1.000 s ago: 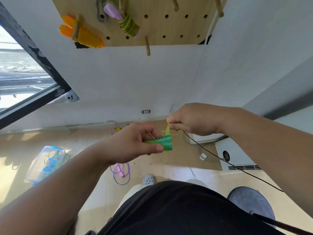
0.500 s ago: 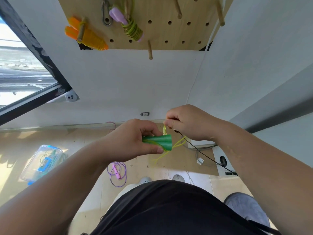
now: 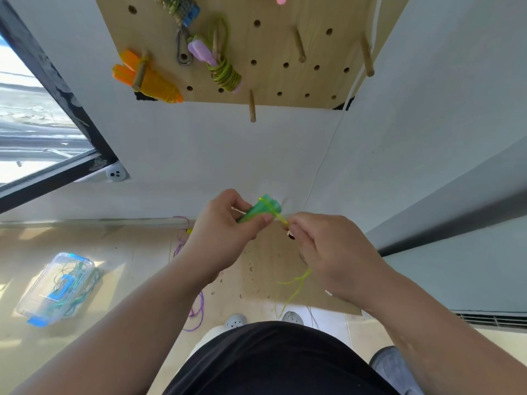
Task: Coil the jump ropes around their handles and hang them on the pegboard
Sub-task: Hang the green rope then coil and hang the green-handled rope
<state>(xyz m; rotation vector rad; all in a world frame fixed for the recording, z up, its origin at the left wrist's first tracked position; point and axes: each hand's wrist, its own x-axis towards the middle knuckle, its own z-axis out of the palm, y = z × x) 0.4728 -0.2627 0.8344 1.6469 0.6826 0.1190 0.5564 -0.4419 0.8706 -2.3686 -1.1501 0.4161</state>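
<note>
Head view: grips green handle (image 3: 260,211) in left hand (image 3: 225,238), pinches yellow rope (image 3: 281,220) just right of that grip with right hand (image 3: 333,258).

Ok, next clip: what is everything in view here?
pegboard: one, wooden, on the wall
orange jump rope: one, coiled, hung at board's left
purple-handled jump rope: one, yellow-green cord, hung mid-board
bundle with blue end: one, greenish, board's top edge
bare pegs: three, wooden, board's right and bottom
green handles: number unclear, in the left hand
yellow-green cord: one, from handles to below right hand
purple rope: one, on the floor
clear box: one, blue latches, floor left
left hand: grips the green handles
right hand: pinches the yellow-green cord
</note>
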